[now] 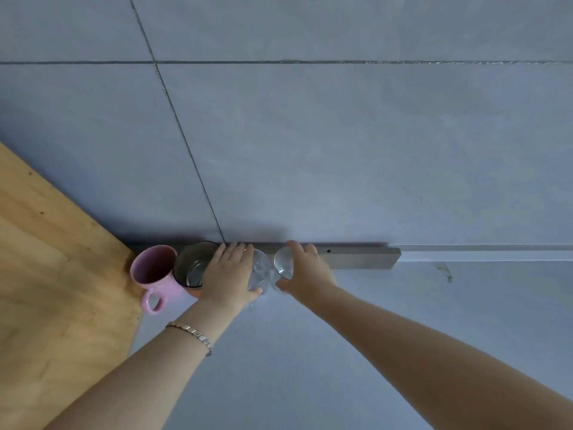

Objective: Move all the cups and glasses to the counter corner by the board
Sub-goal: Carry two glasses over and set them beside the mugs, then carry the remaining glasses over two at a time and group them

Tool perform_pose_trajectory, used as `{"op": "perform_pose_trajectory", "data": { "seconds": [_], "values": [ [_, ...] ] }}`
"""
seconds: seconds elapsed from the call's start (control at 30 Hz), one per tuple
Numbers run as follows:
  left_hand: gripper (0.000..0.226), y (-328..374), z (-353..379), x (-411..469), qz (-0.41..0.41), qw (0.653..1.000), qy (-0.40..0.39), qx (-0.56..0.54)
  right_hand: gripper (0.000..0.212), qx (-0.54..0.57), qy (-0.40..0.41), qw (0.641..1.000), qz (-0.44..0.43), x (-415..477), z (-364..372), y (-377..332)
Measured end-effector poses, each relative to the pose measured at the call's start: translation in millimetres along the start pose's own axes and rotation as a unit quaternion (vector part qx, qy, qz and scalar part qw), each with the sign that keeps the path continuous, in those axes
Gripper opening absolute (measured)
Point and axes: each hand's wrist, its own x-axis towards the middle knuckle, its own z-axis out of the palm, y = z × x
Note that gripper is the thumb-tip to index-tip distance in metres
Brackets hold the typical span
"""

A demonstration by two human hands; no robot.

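At the back of the counter (310,352), where the wooden board (46,259) meets the tiled wall (310,150), four vessels stand in a row; the task looks close to its end. The pink mug (153,271) stands upright at the edge of the board, its handle turned toward the person; a dark glass (193,263) is just beside it, touching or almost touching, and both seem already in place.

The left hand (229,274) is wrapped around a clear glass (259,271), with the fingers over its far side and the thumb on the near side; this glass is right of the dark one, very near it. The right hand (305,268) holds a second clear glass (283,262), a smaller one, with the thumb low at the front and the fingers behind; it appears tilted, its mouth turned toward the camera, and I cannot tell whether its base rests on the counter. Both hands are therefore closed on glass, none is free.

A grey strip (362,259) lies along the wall behind the right hand.

What is left, in my judgement, is only to set these two glasses down beside the others and let them go; whether more cups wait elsewhere, the view does not show.
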Motion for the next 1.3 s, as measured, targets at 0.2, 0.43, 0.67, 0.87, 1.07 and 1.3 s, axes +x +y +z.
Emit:
{"op": "perform_pose_trajectory", "data": {
  "seconds": [0.2, 0.43, 0.67, 0.87, 1.07, 1.3],
  "values": [
    [0.084, 6.8, -4.4, -14.9, -0.032, 0.999, -0.011, 0.017, 0.094, 0.049, -0.028, 0.998, -0.003, -15.4, -2.5, 6.7],
    [0.051, 54.0, -28.7, -50.5, 0.028, 0.998, 0.044, -0.036, 0.045, 0.004, -0.090, 0.993, 0.076, -82.2, -37.0, 82.5],
    [0.023, 198.4, -51.9, -63.8, 0.074, 0.978, -0.135, -0.142, 0.041, -0.061, -0.086, 0.986, 0.128, -174.9, -89.2, 206.9],
    [0.019, 375.3, -56.3, -64.8, 0.146, 0.952, -0.213, -0.162, 0.043, -0.038, -0.054, 0.972, 0.225, -273.8, -151.3, 353.9],
    [0.024, 574.9, -65.3, -89.1, 0.215, 0.943, -0.215, -0.136, 0.043, -0.033, -0.019, 0.953, 0.300, -376.5, -212.6, 522.5],
    [0.013, 796.9, -72.6, -129.8, 0.259, 0.937, -0.213, -0.094, 0.041, -0.020, 0.064, 0.923, 0.379, -498.9, -295.5, 718.7]
  ]
}}
